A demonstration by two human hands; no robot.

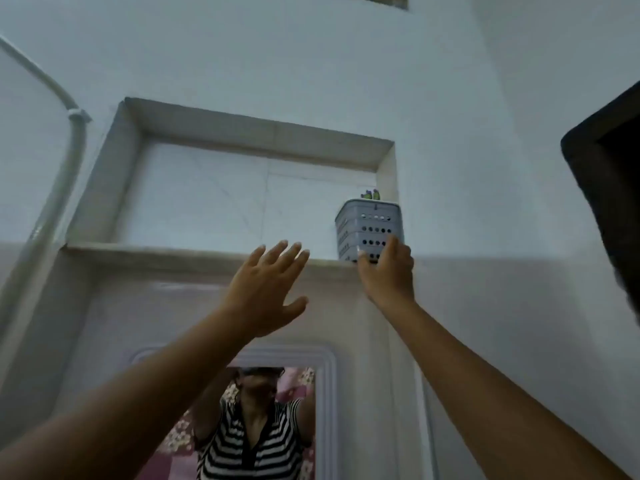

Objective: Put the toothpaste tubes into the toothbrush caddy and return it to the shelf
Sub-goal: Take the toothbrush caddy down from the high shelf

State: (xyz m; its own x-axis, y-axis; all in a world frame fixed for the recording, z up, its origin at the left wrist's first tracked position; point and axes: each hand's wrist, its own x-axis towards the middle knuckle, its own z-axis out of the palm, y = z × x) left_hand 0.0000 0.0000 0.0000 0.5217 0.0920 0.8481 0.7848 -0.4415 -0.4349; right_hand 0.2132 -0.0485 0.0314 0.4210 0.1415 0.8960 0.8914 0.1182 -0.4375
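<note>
A grey perforated toothbrush caddy stands upright at the right end of the recessed wall shelf, against the niche's right side. Green tube tops poke above its rim. My right hand reaches up and grips the caddy's lower front, thumb on the left corner and fingers on the right. My left hand is raised below the shelf ledge, fingers spread, holding nothing and touching nothing.
The niche to the left of the caddy holds nothing else. A white pipe runs down the wall at left. A mirror below the shelf reflects a person in a striped top. A dark object juts in at the right edge.
</note>
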